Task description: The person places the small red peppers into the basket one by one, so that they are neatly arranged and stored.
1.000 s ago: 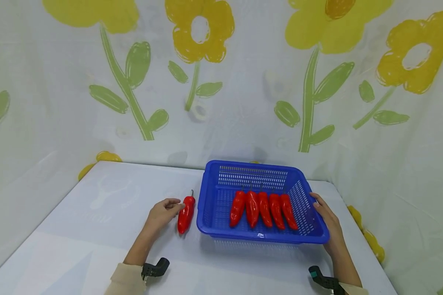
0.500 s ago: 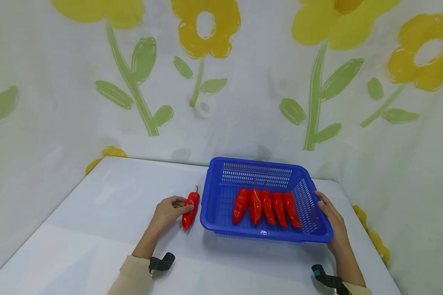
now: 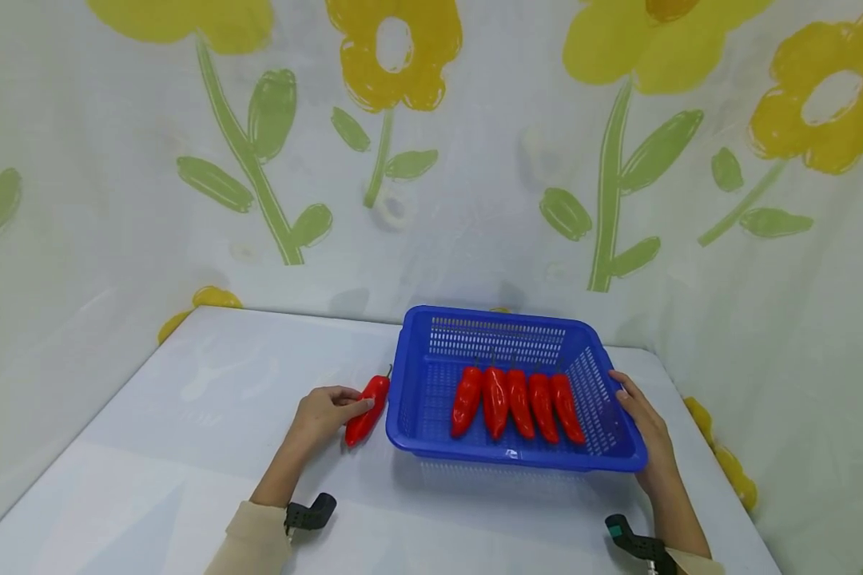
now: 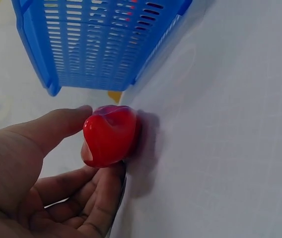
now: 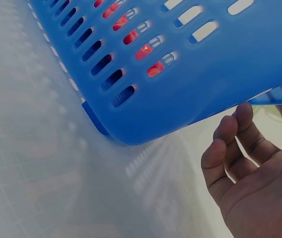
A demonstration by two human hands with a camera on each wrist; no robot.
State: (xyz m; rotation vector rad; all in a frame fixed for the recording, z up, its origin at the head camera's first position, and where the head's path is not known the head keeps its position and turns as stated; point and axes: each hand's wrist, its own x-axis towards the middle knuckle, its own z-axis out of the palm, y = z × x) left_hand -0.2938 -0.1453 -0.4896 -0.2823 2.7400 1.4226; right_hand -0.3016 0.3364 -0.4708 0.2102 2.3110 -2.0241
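My left hand [image 3: 320, 417] pinches a shiny red chili pepper [image 3: 359, 428] between thumb and fingers, left of the blue basket [image 3: 511, 457]. The pepper lies slanted, its stem end pointing up and right, right by the basket's left rim. Seen end-on in the left wrist view, the chili pepper [image 4: 112, 136] sits between thumb and fingertips, close over the white surface. At the other side, my right hand [image 3: 650, 451] holds the basket's right rim, thumb on top. In the right wrist view, curled fingertips [image 5: 225, 130] reach under that rim.
Several more red chili peppers [image 3: 519, 403] lie side by side in the basket, stems toward the back. The white table [image 3: 187, 447] extends around it. A curtain printed with yellow flowers [image 3: 395, 48] hangs directly behind the table's far edge.
My left hand's thumb and fingers have come together on the chili pepper, and its stem end has tilted right toward the basket. The right hand stays at the rim.
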